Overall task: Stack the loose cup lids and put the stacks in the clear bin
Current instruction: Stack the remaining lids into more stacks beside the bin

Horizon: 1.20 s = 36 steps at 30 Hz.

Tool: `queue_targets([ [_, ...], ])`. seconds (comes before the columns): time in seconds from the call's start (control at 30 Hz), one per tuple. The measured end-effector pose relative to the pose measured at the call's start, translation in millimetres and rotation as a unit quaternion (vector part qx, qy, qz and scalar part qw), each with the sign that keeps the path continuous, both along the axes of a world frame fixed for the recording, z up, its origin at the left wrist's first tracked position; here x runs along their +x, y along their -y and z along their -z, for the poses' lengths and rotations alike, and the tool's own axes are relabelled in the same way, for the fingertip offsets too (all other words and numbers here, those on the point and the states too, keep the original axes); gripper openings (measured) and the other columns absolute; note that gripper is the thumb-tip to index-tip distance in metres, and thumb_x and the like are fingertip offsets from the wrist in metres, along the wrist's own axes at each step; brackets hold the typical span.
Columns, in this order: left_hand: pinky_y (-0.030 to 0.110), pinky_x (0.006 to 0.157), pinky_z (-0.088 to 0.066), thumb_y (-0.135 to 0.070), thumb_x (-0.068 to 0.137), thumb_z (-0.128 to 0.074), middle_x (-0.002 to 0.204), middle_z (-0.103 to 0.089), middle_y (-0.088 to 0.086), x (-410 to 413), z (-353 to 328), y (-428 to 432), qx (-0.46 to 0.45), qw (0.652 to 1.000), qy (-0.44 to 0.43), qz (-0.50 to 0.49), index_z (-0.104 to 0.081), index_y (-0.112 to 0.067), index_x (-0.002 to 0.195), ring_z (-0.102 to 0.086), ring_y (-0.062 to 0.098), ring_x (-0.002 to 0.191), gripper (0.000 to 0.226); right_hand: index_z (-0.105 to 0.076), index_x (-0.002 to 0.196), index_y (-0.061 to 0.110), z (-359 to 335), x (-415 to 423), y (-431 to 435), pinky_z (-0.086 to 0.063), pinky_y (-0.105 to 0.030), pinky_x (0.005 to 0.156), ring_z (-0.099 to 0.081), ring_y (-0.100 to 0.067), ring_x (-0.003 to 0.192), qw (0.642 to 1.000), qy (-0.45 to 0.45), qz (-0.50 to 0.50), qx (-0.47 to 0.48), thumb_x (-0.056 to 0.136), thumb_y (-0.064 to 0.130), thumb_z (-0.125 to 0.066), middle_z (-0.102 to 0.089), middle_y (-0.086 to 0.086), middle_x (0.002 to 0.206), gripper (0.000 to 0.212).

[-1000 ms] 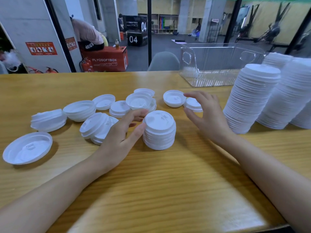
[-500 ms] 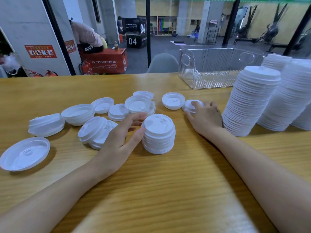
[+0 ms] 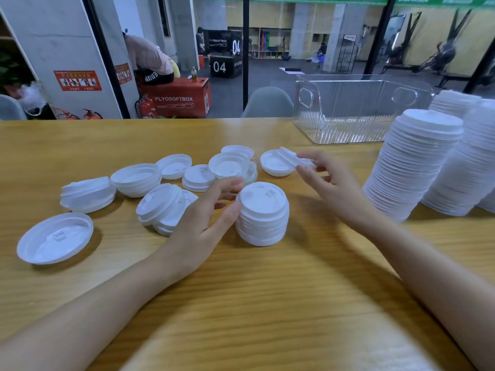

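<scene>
A short stack of white cup lids (image 3: 262,214) stands in the middle of the wooden table (image 3: 267,303). My left hand (image 3: 206,212) rests against the stack's left side, fingers curved and touching it. My right hand (image 3: 325,180) holds a small bundle of lids (image 3: 293,158) lifted and tilted above the table, to the right of an upturned lid (image 3: 276,166). Several loose lids and small piles (image 3: 136,179) lie scattered to the left. The clear bin (image 3: 359,108) stands at the back right, with nothing visible in it.
Tall stacks of lids (image 3: 412,164) stand at the right, more behind them (image 3: 471,156). A single upturned lid (image 3: 55,238) lies at the far left. Beyond the table's far edge are a chair back (image 3: 267,103), a glass wall and a gym with people.
My right hand has closed on the small bundle of lids by the upturned lid and lifted it off the table, tilting it. My left hand has stayed against the short stack.
</scene>
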<state>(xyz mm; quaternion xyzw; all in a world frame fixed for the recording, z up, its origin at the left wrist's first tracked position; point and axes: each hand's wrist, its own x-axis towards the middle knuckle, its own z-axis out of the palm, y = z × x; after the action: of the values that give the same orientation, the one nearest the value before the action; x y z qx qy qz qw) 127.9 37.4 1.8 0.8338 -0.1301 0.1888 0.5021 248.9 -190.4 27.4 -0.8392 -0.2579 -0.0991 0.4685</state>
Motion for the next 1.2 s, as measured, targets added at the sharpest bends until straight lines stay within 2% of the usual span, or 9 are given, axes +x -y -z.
queue_targets([
  [0.07,0.02,0.102,-0.04,-0.051,0.091,-0.044,0.133,-0.054,-0.018,-1,-1,1,-0.002,1.0,0.005,-0.008,-0.044,-0.031,0.137,-0.05,0.006,0.126,0.049,-0.064,0.117,0.042,2,-15,-1,-0.043,-0.033,0.102,-0.054,-0.012,0.119,0.996,0.003,-0.085,0.035,0.086,0.054,-0.061,-0.064,0.022,0.116,0.033],
  [0.13,0.012,0.099,-0.038,-0.054,0.09,-0.042,0.134,-0.049,-0.027,-2,-3,1,-0.009,1.0,0.004,-0.018,-0.04,-0.036,0.135,-0.048,0.0,0.126,0.049,-0.065,0.115,0.041,3,-24,-1,-0.037,-0.021,0.104,-0.05,-0.01,0.123,0.989,0.033,-0.145,0.01,0.081,0.054,-0.063,-0.064,0.024,0.12,0.037],
  [0.2,0.01,0.097,-0.038,-0.054,0.09,-0.041,0.133,-0.046,-0.031,-3,-4,1,-0.014,1.0,0.005,-0.021,-0.038,-0.039,0.135,-0.047,-0.002,0.126,0.047,-0.066,0.116,0.038,2,-28,-3,-0.031,-0.012,0.102,-0.048,-0.01,0.124,0.983,0.063,-0.17,-0.011,0.08,0.051,-0.066,-0.064,0.025,0.121,0.038],
  [0.3,0.012,0.097,-0.039,-0.053,0.09,-0.04,0.133,-0.048,-0.027,-3,-4,0,-0.013,1.0,0.005,-0.022,-0.038,-0.04,0.134,-0.048,-0.001,0.125,0.046,-0.067,0.115,0.039,3,-30,-5,-0.028,-0.01,0.103,-0.045,-0.009,0.126,0.981,0.066,-0.183,-0.022,0.077,0.052,-0.069,-0.062,0.025,0.121,0.039],
  [0.63,0.016,0.099,-0.04,-0.05,0.092,-0.041,0.13,-0.055,-0.01,-1,-2,-1,-0.004,1.0,0.007,-0.011,-0.042,-0.033,0.135,-0.051,0.005,0.123,0.046,-0.068,0.115,0.035,7,-28,-6,-0.029,-0.013,0.103,-0.044,-0.013,0.121,0.975,0.116,-0.181,-0.058,0.077,0.053,-0.069,-0.061,0.016,0.122,0.042],
  [0.83,0.02,0.099,-0.042,-0.044,0.095,-0.041,0.122,-0.06,-0.016,-1,-1,0,-0.001,1.0,0.013,-0.002,-0.05,-0.031,0.128,-0.054,0.007,0.121,0.037,-0.063,0.115,0.044,10,-25,-7,-0.029,-0.013,0.104,-0.042,-0.009,0.121,0.971,0.128,-0.187,-0.071,0.077,0.055,-0.068,-0.061,0.015,0.123,0.04],
  [1.0,0.021,0.1,-0.041,-0.044,0.095,-0.04,0.122,-0.059,-0.016,-1,-2,0,0.011,1.0,0.013,-0.003,-0.057,-0.026,0.125,-0.052,0.007,0.123,0.039,-0.063,0.121,0.032,3,-12,1,-0.034,-0.021,0.103,-0.049,-0.012,0.121,0.983,0.143,-0.108,-0.025,0.086,0.052,-0.059,-0.063,0.011,0.124,0.04],
  [1.07,0.023,0.101,-0.042,-0.045,0.095,-0.039,0.122,-0.058,-0.017,-1,-1,0,0.01,1.0,0.009,-0.003,-0.057,-0.026,0.125,-0.052,0.007,0.123,0.04,-0.065,0.119,0.028,4,5,1,-0.036,-0.026,0.1,-0.05,-0.018,0.117,0.985,0.154,-0.041,-0.062,0.088,0.05,-0.06,-0.064,0.01,0.122,0.038],
  [1.2,0.019,0.1,-0.041,-0.045,0.095,-0.04,0.122,-0.058,-0.016,-1,-1,0,0.013,1.0,0.01,0.0,-0.057,-0.025,0.125,-0.052,0.009,0.123,0.04,-0.065,0.121,0.023,11,33,-9,-0.039,-0.046,0.1,-0.044,-0.025,0.118,0.967,0.156,0.032,-0.199,0.092,0.033,-0.067,-0.064,0.006,0.123,0.03],
])
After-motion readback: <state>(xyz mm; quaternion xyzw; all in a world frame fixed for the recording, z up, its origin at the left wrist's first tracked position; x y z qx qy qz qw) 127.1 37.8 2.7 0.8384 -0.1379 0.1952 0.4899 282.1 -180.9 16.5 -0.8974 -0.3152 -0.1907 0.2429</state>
